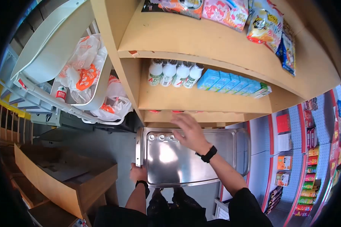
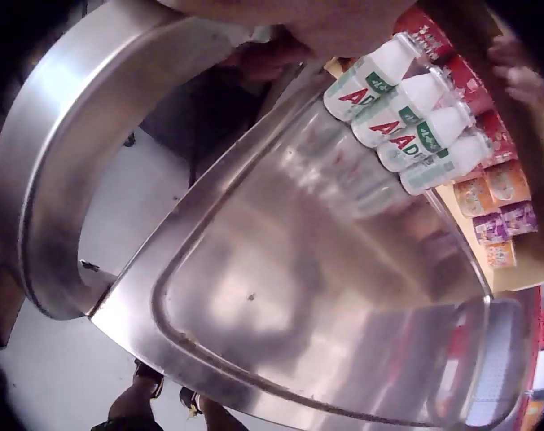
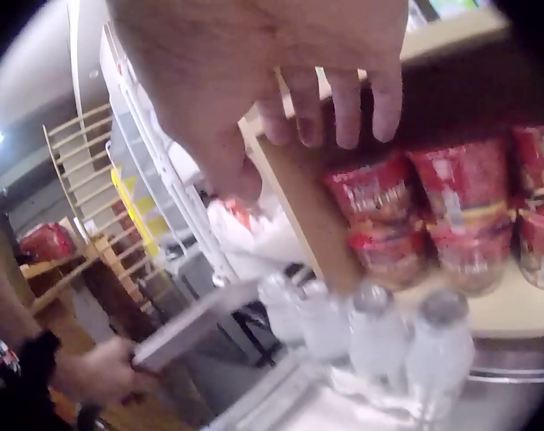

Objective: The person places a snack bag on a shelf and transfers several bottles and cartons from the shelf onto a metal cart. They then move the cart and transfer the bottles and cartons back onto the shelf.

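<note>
A metal cart (image 1: 182,162) with a shiny tray top stands in front of the person. The left hand (image 1: 139,173) grips the cart's handle (image 1: 138,147) at the left end; in the right wrist view that left hand (image 3: 106,370) is curled round the bar. Several white milk-drink bottles (image 2: 402,117) stand in a row at the tray's far left corner. The right hand (image 1: 193,134) hovers above the tray beside these bottles, holding nothing. Its fingers (image 3: 344,108) hang loosely, spread a little, over the bottles and in front of the shelf in the right wrist view.
On the wooden shelf (image 1: 170,99) stand more white bottles (image 1: 168,73) and blue cartons (image 1: 223,81). Stacked red cup noodles (image 3: 460,189) fill a lower shelf. Snack bags (image 1: 265,22) lie higher up. A basket with plastic bags (image 1: 85,68) is left; a wooden bin (image 1: 64,178) stands behind.
</note>
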`<state>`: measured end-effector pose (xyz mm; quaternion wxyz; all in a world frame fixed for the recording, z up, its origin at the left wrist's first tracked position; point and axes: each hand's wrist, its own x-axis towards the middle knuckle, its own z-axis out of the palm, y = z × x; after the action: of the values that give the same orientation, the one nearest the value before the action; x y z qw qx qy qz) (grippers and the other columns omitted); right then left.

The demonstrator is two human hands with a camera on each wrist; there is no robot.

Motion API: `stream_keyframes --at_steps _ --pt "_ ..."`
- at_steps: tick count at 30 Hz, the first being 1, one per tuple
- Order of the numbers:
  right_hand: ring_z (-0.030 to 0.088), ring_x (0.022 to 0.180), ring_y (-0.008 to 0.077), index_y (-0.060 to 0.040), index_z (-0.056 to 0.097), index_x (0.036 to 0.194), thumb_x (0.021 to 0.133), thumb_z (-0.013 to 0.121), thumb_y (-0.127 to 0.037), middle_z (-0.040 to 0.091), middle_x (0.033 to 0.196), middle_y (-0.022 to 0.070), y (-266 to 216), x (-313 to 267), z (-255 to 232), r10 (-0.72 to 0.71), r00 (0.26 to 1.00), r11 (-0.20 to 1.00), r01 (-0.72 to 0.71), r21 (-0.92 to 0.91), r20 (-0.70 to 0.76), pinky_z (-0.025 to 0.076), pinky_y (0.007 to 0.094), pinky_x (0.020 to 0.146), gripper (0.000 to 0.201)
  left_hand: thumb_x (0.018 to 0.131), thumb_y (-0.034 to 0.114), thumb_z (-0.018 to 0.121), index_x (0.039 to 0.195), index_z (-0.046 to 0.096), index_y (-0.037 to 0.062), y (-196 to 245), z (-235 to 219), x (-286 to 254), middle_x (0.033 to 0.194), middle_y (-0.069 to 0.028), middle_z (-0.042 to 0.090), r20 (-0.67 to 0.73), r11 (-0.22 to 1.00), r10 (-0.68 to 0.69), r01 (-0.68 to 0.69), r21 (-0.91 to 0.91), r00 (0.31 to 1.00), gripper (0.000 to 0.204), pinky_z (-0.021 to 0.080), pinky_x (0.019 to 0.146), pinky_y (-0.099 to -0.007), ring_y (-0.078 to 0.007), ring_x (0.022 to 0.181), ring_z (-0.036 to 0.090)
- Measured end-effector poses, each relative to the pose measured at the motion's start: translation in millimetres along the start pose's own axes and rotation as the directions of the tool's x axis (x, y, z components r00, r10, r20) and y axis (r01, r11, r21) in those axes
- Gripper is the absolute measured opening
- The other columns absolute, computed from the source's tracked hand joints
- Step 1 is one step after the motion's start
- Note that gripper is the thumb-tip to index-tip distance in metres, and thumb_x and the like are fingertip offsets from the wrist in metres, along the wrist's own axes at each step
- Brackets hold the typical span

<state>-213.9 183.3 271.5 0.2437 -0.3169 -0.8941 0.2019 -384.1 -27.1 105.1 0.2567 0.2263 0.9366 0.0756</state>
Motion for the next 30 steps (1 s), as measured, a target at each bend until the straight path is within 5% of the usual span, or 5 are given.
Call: stream_keyframes --at_steps 4,8,11,21,30 --pt "0.052 0.106 0.0324 -0.0028 0.058 0.104 0.074 0.063 -0.004 0.056 0.111 0.0138 -7 59 -64 -0.116 0.964 0.982 0.075 -0.172 -0.241 0.044 0.0428 0.091 0.031 0.076 0.024 0.062 0.1 0.055 0.0026 -9 7 3 0.084 -0.0217 0.067 -0.024 1.0 0.029 -0.028 0.012 0.999 0.033 0.052 0.074 -0.0469 -0.0388 0.081 0.066" --pt "0.053 0.104 0.0355 -0.0013 0.056 0.106 0.073 0.064 -0.006 0.057 0.11 0.0171 2 104 -95 -0.134 0.955 0.972 0.075 -0.225 -0.264 0.044 0.0434 0.09 0.034 0.076 0.028 0.063 0.095 0.055 0.0044 -15 13 7 0.082 -0.0206 0.068 -0.026 0.996 0.068 -0.067 0.065 0.997 0.031 0.052 0.072 -0.0466 -0.0373 0.079 0.066" --pt "0.053 0.106 0.04 -0.0018 0.048 0.118 0.075 0.069 -0.012 0.056 0.112 0.0221 14 121 -98 0.109 0.989 0.937 -0.135 -0.322 -0.098 0.044 0.0444 0.089 0.049 0.075 0.028 0.064 0.094 0.056 0.0051 -14 14 8 0.083 -0.0205 0.068 -0.016 0.998 0.044 -0.044 0.034 0.999 0.031 0.052 0.072 -0.0475 -0.0377 0.078 0.066" --pt "0.055 0.107 0.0369 -0.001 0.051 0.117 0.068 0.074 -0.019 0.059 0.112 0.0206 40 152 -78 0.274 0.953 0.886 -0.198 -0.419 0.129 0.044 0.0427 0.091 0.058 0.075 0.03 0.064 0.095 0.059 0.0058 -9 9 4 0.086 -0.0205 0.067 0.013 1.0 0.015 -0.015 0.018 1.0 0.032 0.052 0.073 -0.0484 -0.0385 0.082 0.066" --pt "0.057 0.104 0.0363 -0.0027 0.057 0.112 0.063 0.075 -0.018 0.061 0.108 0.019 60 174 -61 0.263 0.947 0.891 -0.166 -0.422 0.183 0.045 0.0438 0.089 0.055 0.076 0.034 0.064 0.097 0.06 0.0068 -12 14 5 0.086 -0.0195 0.068 -0.009 0.998 0.025 -0.024 0.053 1.0 0.035 0.052 0.073 -0.0479 -0.0373 0.081 0.066"
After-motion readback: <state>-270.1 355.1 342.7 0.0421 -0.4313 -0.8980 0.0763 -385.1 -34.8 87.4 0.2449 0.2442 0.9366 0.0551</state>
